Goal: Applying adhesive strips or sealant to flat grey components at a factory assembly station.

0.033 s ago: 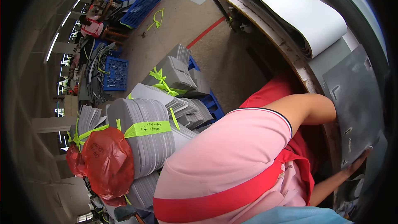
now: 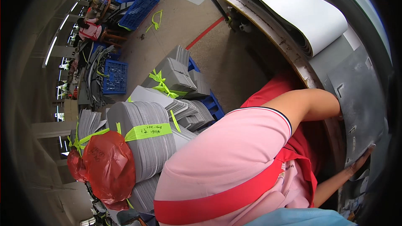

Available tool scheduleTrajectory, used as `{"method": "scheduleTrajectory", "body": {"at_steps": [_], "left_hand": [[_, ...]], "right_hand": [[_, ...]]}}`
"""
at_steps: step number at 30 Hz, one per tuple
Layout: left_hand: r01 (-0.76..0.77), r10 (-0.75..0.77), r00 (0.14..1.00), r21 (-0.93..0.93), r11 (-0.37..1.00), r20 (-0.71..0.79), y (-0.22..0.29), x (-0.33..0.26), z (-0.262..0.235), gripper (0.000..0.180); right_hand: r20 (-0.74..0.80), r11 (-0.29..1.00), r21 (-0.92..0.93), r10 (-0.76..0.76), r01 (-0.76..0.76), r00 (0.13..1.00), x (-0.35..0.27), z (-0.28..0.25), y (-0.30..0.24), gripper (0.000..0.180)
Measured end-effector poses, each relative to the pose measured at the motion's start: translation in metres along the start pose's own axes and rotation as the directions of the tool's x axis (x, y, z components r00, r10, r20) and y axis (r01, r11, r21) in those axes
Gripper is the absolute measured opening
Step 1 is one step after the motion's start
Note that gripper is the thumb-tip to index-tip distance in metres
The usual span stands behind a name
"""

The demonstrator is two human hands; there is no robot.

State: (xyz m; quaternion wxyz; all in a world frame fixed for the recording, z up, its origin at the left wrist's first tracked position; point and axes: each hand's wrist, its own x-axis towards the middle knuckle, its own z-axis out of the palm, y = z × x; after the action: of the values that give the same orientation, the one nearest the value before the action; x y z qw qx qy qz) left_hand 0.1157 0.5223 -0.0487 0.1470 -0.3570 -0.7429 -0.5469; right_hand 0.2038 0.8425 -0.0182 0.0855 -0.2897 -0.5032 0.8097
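Note:
A dark grey flat sheet with small slots lies on the worktable at the right. My left arm, in a pink short sleeve, bends at the elbow against the table's edge. Its forearm passes out of sight by the sheet, so my left hand is hidden. Farther down, my right hand rests at the sheet's lower edge. Its fingers look stretched along that edge, though they are dim and small near the picture's rim. A large white sheet with a rolled edge lies farther along the table.
On my left stand stacks of grey cut pieces tied with yellow-green strips, with red plastic bags beside them. Some stacks sit on a blue pallet. Blue crates and a person in pink are farther off.
The whole view has shifted slightly. Both arms keep nearly the same pose, and my right hand stays at the grey sheet's lower edge.

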Motion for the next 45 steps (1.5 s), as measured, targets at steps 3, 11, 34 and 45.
{"method": "scheduleTrajectory", "body": {"at_steps": [3,11,34,45], "left_hand": [[0.165,-0.167,0.986,0.225,0.960,-0.010,-0.050,0.052,-0.097,0.018],[0.540,-0.285,0.600,0.116,0.834,-0.747,-0.093,0.123,-0.367,0.025],[0.259,-0.231,0.960,0.189,0.947,-0.157,0.053,-0.002,-0.264,0.020],[-0.010,-0.109,0.920,0.300,0.954,0.377,0.119,-0.004,0.110,0.062]], "right_hand": [[0.172,0.977,0.191,0.066,-0.099,0.983,0.028,0.017,0.006,0.064],[0.121,0.979,0.195,0.044,-0.067,0.992,0.006,-0.059,-0.002,0.059],[0.318,0.932,0.311,-0.289,0.189,0.903,-0.064,0.034,-0.093,0.033],[0.249,0.867,0.245,-0.489,0.434,0.836,-0.082,0.116,-0.091,0.028]]}}
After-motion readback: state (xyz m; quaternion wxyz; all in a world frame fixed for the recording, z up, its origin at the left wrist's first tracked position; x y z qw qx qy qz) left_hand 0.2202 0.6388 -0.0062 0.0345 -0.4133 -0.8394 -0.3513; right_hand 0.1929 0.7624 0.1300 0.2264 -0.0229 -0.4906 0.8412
